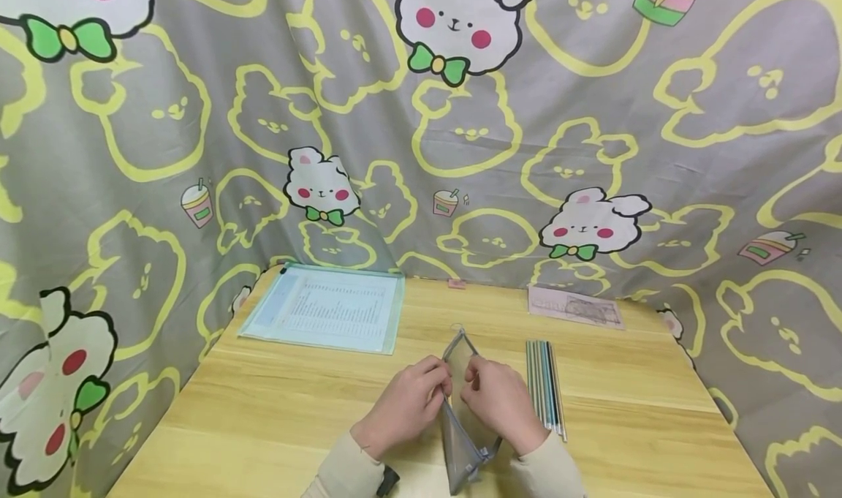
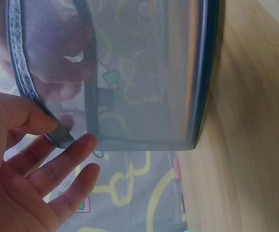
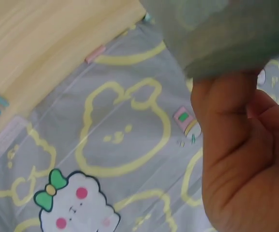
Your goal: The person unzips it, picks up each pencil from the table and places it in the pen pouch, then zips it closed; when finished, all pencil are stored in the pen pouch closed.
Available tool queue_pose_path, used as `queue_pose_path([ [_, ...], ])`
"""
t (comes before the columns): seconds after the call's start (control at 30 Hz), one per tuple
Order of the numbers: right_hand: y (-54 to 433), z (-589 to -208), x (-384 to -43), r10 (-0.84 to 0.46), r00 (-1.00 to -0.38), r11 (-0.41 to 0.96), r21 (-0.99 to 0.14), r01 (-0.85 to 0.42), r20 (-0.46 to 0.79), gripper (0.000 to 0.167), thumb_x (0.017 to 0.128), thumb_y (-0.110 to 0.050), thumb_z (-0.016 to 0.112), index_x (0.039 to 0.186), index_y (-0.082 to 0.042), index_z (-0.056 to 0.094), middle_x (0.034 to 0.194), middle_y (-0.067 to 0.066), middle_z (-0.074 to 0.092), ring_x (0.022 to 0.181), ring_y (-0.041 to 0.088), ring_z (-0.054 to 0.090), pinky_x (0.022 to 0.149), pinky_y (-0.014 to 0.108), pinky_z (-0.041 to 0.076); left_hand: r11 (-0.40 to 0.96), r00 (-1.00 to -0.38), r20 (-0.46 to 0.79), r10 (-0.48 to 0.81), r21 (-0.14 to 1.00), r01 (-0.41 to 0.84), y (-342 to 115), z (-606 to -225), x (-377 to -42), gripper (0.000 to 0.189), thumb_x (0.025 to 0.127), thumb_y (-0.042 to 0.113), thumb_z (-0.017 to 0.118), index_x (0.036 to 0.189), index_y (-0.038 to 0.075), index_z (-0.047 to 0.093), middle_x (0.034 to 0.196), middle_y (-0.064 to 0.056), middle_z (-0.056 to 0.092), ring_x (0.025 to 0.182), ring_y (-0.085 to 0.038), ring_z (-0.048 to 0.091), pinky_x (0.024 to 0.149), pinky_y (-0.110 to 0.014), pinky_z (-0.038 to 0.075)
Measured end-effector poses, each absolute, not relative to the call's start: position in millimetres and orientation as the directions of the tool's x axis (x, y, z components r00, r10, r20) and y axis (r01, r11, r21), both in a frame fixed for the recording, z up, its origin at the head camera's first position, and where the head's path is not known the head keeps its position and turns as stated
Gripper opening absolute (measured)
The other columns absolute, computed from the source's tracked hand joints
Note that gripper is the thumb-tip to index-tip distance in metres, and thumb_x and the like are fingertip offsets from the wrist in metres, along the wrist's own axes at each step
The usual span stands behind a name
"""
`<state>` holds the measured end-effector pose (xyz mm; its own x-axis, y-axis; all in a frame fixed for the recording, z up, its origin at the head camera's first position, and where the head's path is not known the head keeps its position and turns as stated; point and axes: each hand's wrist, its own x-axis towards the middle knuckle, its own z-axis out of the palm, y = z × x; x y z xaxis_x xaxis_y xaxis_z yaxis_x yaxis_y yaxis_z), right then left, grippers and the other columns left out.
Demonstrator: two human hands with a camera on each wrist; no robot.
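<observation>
A grey see-through mesh zip pouch (image 1: pixel 457 443) stands upright on the table between both hands, its zipped mouth spread apart at the top. My left hand (image 1: pixel 411 403) pinches one zip edge between thumb and fingers, the other fingers loosely spread in the left wrist view. On the opposite edge, my right hand (image 1: pixel 503 399) pinches the pouch with curled fingers; the right wrist view shows its thumb at the mesh. Through the mesh, a thin orange strip (image 2: pixel 193 72) shows along the pouch's bottom. The zip pull hangs at the near end.
Several slim pencils (image 1: pixel 542 388) lie side by side just right of the right hand. A clear green-edged folder with printed sheets (image 1: pixel 322 308) lies at the back left. At the back are a small pink block (image 1: pixel 456 284) and a pinkish printed slip (image 1: pixel 552 304). Patterned grey cloth (image 1: pixel 368 132) surrounds the table.
</observation>
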<state>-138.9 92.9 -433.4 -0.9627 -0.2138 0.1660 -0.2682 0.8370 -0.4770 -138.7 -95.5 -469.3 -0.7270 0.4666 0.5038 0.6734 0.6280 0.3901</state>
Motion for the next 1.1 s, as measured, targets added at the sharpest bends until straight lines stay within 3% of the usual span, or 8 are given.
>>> queue_pose_path([
  [0.27, 138, -418, -144, -0.076, -0.985, 0.806, -0.572, -0.153, 0.156, 0.009, 0.087, -0.01, 0.074, 0.096, -0.009, 0.071, 0.086, 0.001, 0.073, 0.056, 0.01, 0.051, 0.051, 0.025, 0.043, 0.62, -0.72, 0.511, 0.469, 0.39, 0.681, -93, -470, -141, 0.019, 0.095, -0.001, 0.069, 0.088, 0.017, 0.068, 0.103, 0.005, 0.068, 0.096, -0.011, 0.07, 0.089, -0.023, 0.061],
  [0.43, 183, -433, -160, -0.011, -0.989, 0.813, -0.574, -0.093, 0.146, 0.009, 0.092, -0.014, 0.069, 0.1, -0.01, 0.071, 0.091, 0.003, 0.074, 0.06, 0.013, 0.053, 0.057, 0.028, 0.043, 0.621, -0.725, 0.504, 0.469, 0.395, 0.677, -92, -469, -141, 0.018, 0.096, 0.0, 0.068, 0.089, 0.016, 0.069, 0.104, 0.004, 0.068, 0.099, -0.011, 0.071, 0.092, -0.022, 0.061],
  [0.57, 217, -452, -175, 0.027, -0.991, 0.837, -0.545, -0.049, 0.131, 0.012, 0.093, -0.019, 0.066, 0.101, -0.011, 0.071, 0.094, 0.005, 0.075, 0.075, 0.018, 0.062, 0.067, 0.035, 0.048, 0.625, -0.723, 0.507, 0.47, 0.387, 0.678, -92, -470, -141, 0.019, 0.096, -0.001, 0.069, 0.088, 0.017, 0.069, 0.103, 0.005, 0.068, 0.098, -0.011, 0.071, 0.092, -0.022, 0.061],
  [0.77, 252, -467, -187, 0.032, -0.999, 0.873, -0.488, 0.011, 0.035, 0.021, 0.095, -0.021, 0.066, 0.107, -0.004, 0.069, 0.104, 0.018, 0.075, 0.091, 0.034, 0.071, 0.075, 0.051, 0.056, 0.621, -0.73, 0.497, 0.47, 0.401, 0.673, -92, -471, -140, 0.019, 0.096, -0.001, 0.069, 0.088, 0.017, 0.068, 0.103, 0.005, 0.068, 0.097, -0.01, 0.071, 0.091, -0.02, 0.06],
  [0.93, 270, -477, -192, 0.034, -0.998, 0.878, -0.475, 0.054, -0.05, 0.029, 0.098, -0.023, 0.062, 0.114, 0.001, 0.066, 0.112, 0.027, 0.073, 0.094, 0.041, 0.07, 0.074, 0.055, 0.057, 0.624, -0.739, 0.481, 0.472, 0.409, 0.665, -92, -471, -141, 0.02, 0.097, -0.001, 0.068, 0.088, 0.017, 0.068, 0.103, 0.005, 0.067, 0.097, -0.009, 0.07, 0.09, -0.019, 0.06],
  [1.1, 285, -491, -197, 0.06, -0.992, 0.892, -0.439, 0.104, -0.113, 0.03, 0.098, -0.025, 0.056, 0.113, 0.001, 0.061, 0.104, 0.023, 0.07, 0.089, 0.036, 0.066, 0.072, 0.051, 0.053, 0.623, -0.738, 0.478, 0.476, 0.409, 0.667, -93, -471, -140, 0.021, 0.096, -0.002, 0.067, 0.088, 0.017, 0.067, 0.103, 0.005, 0.067, 0.096, -0.01, 0.07, 0.089, -0.019, 0.06],
])
